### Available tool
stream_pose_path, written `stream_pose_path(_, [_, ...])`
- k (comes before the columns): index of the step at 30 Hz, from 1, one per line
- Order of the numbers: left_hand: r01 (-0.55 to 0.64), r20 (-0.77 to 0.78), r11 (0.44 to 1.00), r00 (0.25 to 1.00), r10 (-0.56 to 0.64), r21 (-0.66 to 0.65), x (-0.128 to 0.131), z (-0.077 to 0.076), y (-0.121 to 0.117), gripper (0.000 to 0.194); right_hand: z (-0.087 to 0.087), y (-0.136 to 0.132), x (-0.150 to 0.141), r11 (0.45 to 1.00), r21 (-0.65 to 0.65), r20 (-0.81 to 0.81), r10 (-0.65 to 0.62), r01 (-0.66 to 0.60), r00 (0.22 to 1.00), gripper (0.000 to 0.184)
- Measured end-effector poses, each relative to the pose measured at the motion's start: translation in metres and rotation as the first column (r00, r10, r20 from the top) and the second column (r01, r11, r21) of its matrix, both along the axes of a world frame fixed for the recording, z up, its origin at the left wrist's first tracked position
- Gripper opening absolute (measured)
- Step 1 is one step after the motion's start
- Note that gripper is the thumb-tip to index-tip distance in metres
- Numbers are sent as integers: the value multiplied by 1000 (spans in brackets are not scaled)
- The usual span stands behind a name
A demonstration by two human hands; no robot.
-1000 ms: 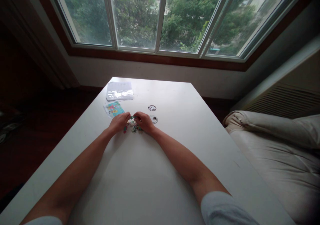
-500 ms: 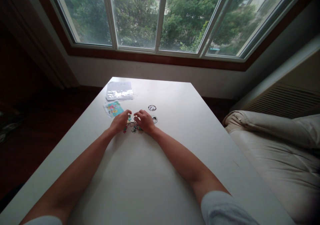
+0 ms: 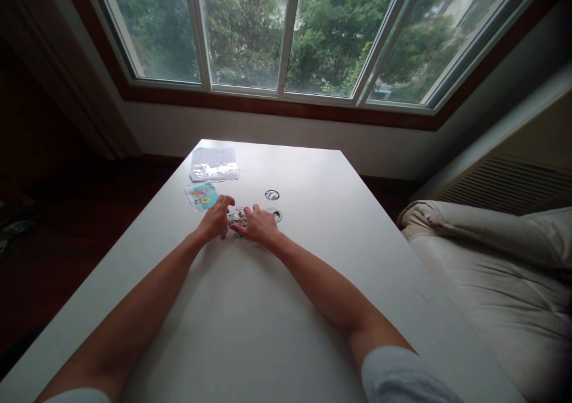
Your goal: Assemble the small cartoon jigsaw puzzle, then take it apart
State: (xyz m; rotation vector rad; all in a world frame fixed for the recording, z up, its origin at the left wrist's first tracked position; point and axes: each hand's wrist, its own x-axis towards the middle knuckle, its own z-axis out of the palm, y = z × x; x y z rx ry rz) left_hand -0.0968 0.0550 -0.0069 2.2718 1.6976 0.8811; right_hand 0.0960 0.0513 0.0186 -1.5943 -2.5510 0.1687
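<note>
A pile of small colourful pieces (image 3: 238, 214), which look like jigsaw puzzle pieces, lies on the white table (image 3: 250, 307) between my hands. My right hand (image 3: 260, 223) rests over the pile's right side, fingers apart and its thumb reaching left among the pieces. At the left edge of the pile is my left hand (image 3: 215, 219), its fingers curved forward and parted, with no piece visible in them. A few pink and red pieces lie by its palm side. Just beyond the left hand lies a colourful picture sheet (image 3: 202, 196), partly covered by that hand.
Clear plastic sleeves with paper (image 3: 214, 164) lie at the table's far left. A round black-and-white disc (image 3: 271, 195) and a round ringed fitting (image 3: 277, 215) are right of the pile. A cream padded seat (image 3: 487, 260) stands to the right; a window (image 3: 286, 33) is ahead.
My right hand has lowered onto the pile and spread, its thumb now lower and further left. More pieces show between the hands. My left hand has barely moved.
</note>
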Motion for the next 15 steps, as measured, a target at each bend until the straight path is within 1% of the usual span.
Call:
stream_pose_path(2, [-20,-6,1000,1000,20,-8,0,0,0,45,-1,-4,-3,1000,9,-9,19,-19,1000,69])
stream_pose_path(4, [-62,1,998,998,62,-22,0,0,0,42,-4,-4,-5,999,35,-29,42,-41,999,60])
stream_pose_path(7, [-113,35,992,993,116,-62,3,-1,-2,35,-11,2,-6,996,66,-49,70,-67,996,42])
stream_pose_path(10, [-112,42,989,992,116,-94,7,0,-3,28,-18,11,-4,995,70,-80,80,-74,994,32])
stream_pose_path(12, [-107,27,991,994,110,-84,10,1,-3,25,-22,17,-1,994,73,-127,93,-84,988,29])
stream_pose_path(15, [-112,-21,993,994,111,-22,13,1,-3,23,-30,26,2,992,80,-233,117,-101,965,21])
